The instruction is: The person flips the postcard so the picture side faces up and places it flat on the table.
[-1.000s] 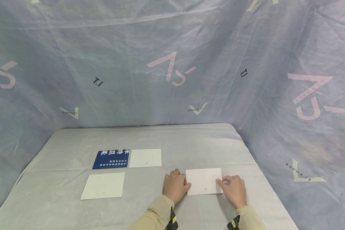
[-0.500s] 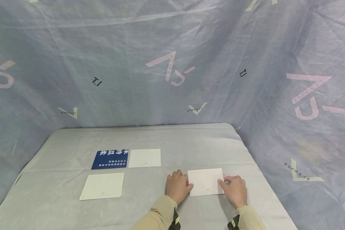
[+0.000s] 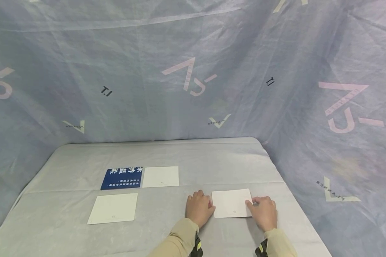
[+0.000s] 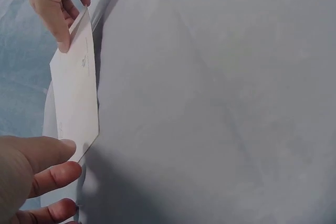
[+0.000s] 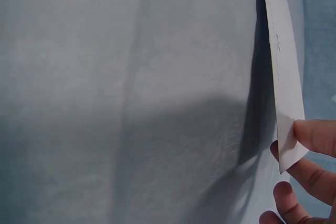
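A white card (image 3: 231, 203) with a tiny printed mark is raised a little over the table, its shadow showing beneath in the right wrist view. At its right edge, the right hand (image 3: 264, 213) pinches it, thumb on the face and index finger (image 5: 310, 174) behind. My left hand (image 3: 199, 208) is at the opposite edge; in the left wrist view its thumb (image 4: 50, 152) lies over the card's end and the index finger sits behind it. The card's underside is hidden.
Left of the hands, a blue card (image 3: 121, 178) with white characters lies beside a white card (image 3: 161, 176). Another white card (image 3: 112, 208) lies nearer. Grey cloth covers the table (image 3: 212, 160), and a printed fabric curtain (image 3: 132, 71) rises behind and at the sides.
Both hands and the card between them have shifted slightly to the right. The cards on the left lie as before, with the whole view drifting a little.
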Available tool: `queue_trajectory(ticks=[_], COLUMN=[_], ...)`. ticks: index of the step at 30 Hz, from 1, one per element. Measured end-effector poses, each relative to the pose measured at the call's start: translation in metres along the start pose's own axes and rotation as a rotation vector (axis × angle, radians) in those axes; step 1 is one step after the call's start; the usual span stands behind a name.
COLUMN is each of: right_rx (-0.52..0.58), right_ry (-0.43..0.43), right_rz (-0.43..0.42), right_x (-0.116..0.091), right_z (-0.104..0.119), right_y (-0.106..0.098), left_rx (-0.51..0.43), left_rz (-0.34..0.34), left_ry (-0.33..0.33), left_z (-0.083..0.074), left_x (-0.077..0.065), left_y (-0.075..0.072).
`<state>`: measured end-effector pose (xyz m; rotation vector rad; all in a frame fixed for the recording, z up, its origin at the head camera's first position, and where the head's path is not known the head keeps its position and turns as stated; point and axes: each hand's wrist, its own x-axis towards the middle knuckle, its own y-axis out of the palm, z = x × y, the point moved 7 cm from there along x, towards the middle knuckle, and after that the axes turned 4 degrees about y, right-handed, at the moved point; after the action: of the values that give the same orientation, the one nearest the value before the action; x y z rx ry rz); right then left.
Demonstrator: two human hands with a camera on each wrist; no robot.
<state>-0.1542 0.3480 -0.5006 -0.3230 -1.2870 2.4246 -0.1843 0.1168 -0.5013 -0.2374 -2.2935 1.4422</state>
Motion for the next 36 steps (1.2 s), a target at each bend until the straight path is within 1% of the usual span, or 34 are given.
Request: queue_trajectory(ticks=[10,15,18,22,27,32,36], right_rx=[-0.033,-0.085,-0.123,-0.179,-0.241,-0.258,-0.260], right_ry=[-0.015,-0.030,-0.061,-0.099,-0.115,-0.129,-0.144], right_rz=[0.017,0.010,-0.016,-0.061,-0.112,-0.173,-0.204], right_x=[0.005,0.005,0.004,0.002,-0.001,-0.005,-0.007], right_z=[-0.006,-0.006,-0.005,-0.002,0.001,0.001,0.001], right_y=[0.003,0.005,0.005,0.003,0.001,0.000,0.000], left_rx=[-0.007,0.060,0.092,0.110,0.150,0.160,0.155], left_rz=[0.030,0.028,0.022,0.009,-0.004,0.001,0.014], left_ry=[0.007,0.047,0.056,0.057,0.063,0.059,0.051], left_z=[-0.007,-0.013,-0.015,-0.017,-0.020,-0.023,-0.025], left_x=[0.002,0.001,0.000,0.000,0.000,0.000,0.000], left_y=[0.004,0.007,0.008,0.009,0.010,0.010,0.011])
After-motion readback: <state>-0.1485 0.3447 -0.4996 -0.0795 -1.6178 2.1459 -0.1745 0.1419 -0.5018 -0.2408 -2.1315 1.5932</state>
